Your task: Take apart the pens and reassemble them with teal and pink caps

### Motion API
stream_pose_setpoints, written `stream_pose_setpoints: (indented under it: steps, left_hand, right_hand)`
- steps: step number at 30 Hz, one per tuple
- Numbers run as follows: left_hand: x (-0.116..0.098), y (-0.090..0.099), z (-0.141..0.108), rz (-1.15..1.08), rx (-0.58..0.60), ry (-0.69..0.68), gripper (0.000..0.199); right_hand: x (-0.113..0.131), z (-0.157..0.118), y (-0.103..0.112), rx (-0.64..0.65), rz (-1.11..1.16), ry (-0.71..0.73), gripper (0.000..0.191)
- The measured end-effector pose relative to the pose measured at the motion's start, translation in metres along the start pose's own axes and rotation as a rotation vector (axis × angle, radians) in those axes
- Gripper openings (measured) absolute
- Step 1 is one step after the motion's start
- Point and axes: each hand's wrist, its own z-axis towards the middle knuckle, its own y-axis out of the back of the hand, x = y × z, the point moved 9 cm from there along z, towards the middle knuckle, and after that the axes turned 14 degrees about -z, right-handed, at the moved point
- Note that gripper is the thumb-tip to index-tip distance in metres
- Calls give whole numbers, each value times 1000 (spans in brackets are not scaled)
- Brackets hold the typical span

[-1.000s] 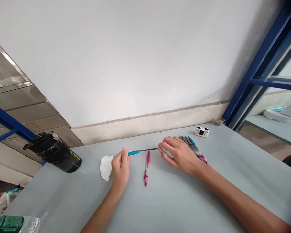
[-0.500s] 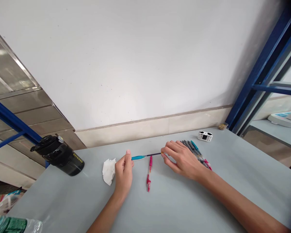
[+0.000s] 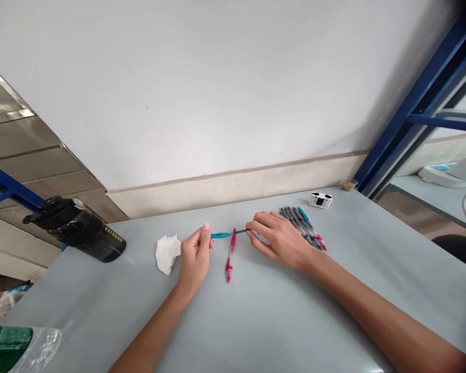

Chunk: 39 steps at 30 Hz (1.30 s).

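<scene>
My left hand [image 3: 196,255] is closed on a teal pen barrel [image 3: 220,235], whose open end points right. From that end a thin dark refill [image 3: 241,231] sticks out, and the fingertips of my right hand [image 3: 277,235] pinch its far end. Under the refill and just below it, a pink pen [image 3: 229,269] lies on the grey table [image 3: 233,321]. Several pens [image 3: 303,225], mostly grey with some teal and pink, lie side by side beyond my right hand, which partly hides them. White crumpled paper [image 3: 166,254] lies left of my left hand.
A black bottle [image 3: 89,235] leans at the left in view. A green-labelled clear bottle [image 3: 19,347] is at the lower left corner. Toward the back right are a small white device [image 3: 320,200] and a small clear container [image 3: 348,185]. Blue metal posts [image 3: 407,109] stand at the right.
The dark refill shows a shorter length between the teal barrel and my right fingertips, which are closer to my left hand. The whole view has shifted slightly.
</scene>
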Motion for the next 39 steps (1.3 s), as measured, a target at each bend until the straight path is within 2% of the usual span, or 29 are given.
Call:
stream_pose_setpoints:
  steps: [18, 25, 28, 34, 39]
  left_hand:
    - [-3, 1, 0, 77, -22, -24, 54]
    - [-8, 0, 1, 102, -3, -102, 45]
    - [-10, -2, 1, 106, 20, -141, 41]
    - [-9, -15, -2, 89, 136, -190, 25]
    - [-11, -17, -3, 64, 163, -219, 18]
  right_hand:
    - [-2, 0, 2, -29, -30, -23, 19]
    - [-3, 1, 2, -13, -19, -41, 19]
    - [-4, 0, 1, -9, -5, -52, 20]
    - [-1, -2, -3, 13, 16, -49, 20]
    - [2, -4, -7, 53, 104, -39, 20]
